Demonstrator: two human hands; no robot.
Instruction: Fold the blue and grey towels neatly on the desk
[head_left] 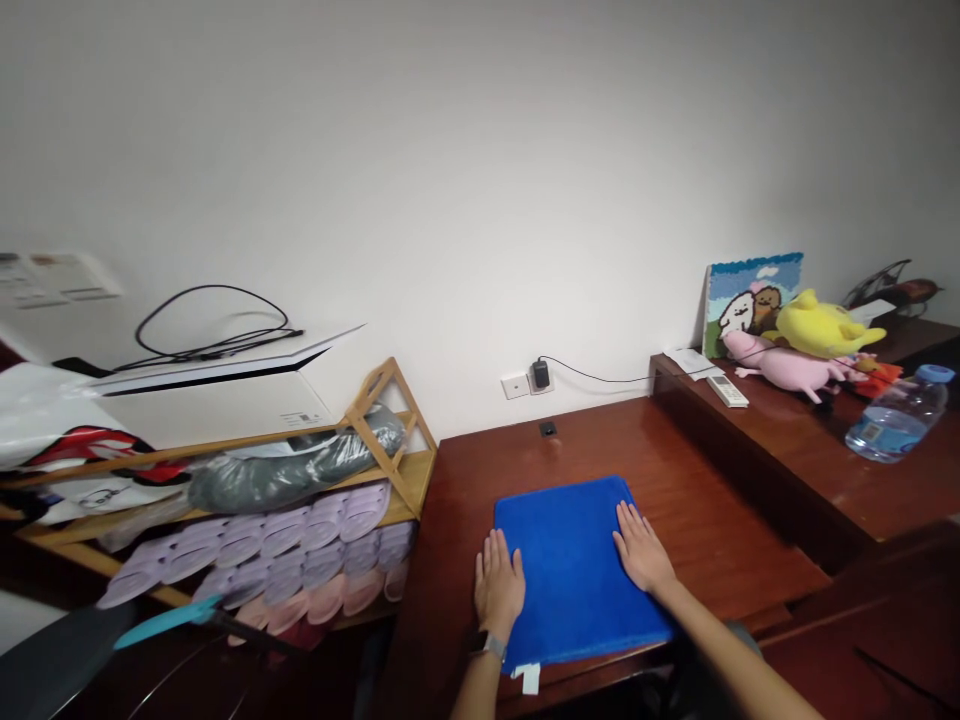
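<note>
Cut off at the bottom edge, both forearms [731, 645]. Flat and palm-down at lower centre, left hand [499, 590] and right hand [645, 552] on opposite side edges of the blue cloth [574, 575], fingers extended and close together, thumbs apart. Too small to read, the box label [301, 419] at left and bottle label [890, 432] at right.

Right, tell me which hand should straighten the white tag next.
Left, probably: the left hand rests at the left edge of the blue cloth, nearer the white tag; the right hand lies at the opposite edge.
</note>
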